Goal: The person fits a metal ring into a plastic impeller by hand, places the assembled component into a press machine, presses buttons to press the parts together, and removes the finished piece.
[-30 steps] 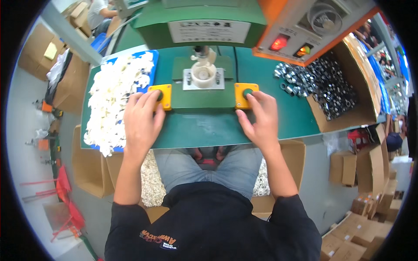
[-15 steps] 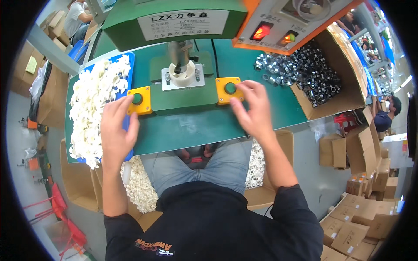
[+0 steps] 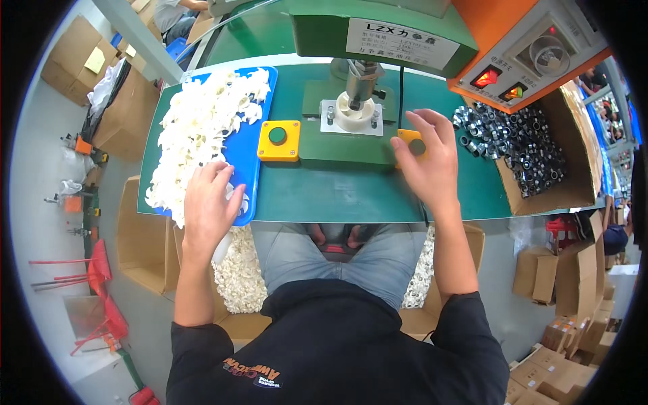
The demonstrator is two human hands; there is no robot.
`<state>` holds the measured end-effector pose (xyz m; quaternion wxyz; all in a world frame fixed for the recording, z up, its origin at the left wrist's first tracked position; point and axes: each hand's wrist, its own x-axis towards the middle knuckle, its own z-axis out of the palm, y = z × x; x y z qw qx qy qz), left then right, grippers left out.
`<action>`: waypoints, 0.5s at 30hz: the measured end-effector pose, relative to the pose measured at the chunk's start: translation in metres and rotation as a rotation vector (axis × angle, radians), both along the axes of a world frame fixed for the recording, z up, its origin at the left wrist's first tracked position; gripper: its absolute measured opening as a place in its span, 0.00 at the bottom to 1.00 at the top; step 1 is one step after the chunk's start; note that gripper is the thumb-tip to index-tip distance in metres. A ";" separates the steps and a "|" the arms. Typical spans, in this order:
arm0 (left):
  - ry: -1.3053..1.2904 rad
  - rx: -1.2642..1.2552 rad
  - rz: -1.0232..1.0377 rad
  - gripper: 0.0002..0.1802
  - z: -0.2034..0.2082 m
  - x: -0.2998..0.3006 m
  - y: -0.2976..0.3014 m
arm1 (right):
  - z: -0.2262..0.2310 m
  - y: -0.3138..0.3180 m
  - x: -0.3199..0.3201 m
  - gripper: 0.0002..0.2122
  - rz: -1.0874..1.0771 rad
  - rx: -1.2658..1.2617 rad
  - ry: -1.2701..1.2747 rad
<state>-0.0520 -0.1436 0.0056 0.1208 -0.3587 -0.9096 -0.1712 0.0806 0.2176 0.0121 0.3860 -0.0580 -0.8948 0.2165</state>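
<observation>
My left hand (image 3: 209,206) is over the near edge of a blue tray (image 3: 247,158), its thumb apart from its fingers. The fingertips are at the curved white plastic pieces (image 3: 196,128) heaped there; I see nothing held in them. My right hand (image 3: 432,162) hovers open by the right yellow button box (image 3: 408,138), partly covering it. The left yellow button box (image 3: 279,152), with its green button (image 3: 277,136), stands untouched. Between the boxes, a round white part (image 3: 355,119) sits on the metal plate of the green press (image 3: 347,150), under its metal ram (image 3: 362,84).
An orange control box (image 3: 499,40) with lit switches overhangs the right side. Beneath it, dark and silvery metal rings (image 3: 533,152) spill from a tipped cardboard box (image 3: 577,152). Cartons of white pieces (image 3: 239,273) stand below the table edge. Another person (image 3: 177,17) sits at far left.
My left hand has left the left button box and moved to the tray. My right hand has drawn back slightly from the right button. The whole view has shifted.
</observation>
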 end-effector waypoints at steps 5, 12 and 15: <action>0.113 -0.088 0.222 0.17 0.004 -0.013 0.002 | 0.010 -0.012 -0.021 0.26 0.011 0.015 0.006; 0.093 -0.034 0.020 0.15 -0.006 -0.010 0.013 | 0.028 -0.038 -0.059 0.31 0.069 -0.307 0.052; -0.019 0.071 -0.085 0.21 -0.008 -0.012 0.018 | 0.031 -0.044 -0.076 0.25 0.143 -0.407 0.124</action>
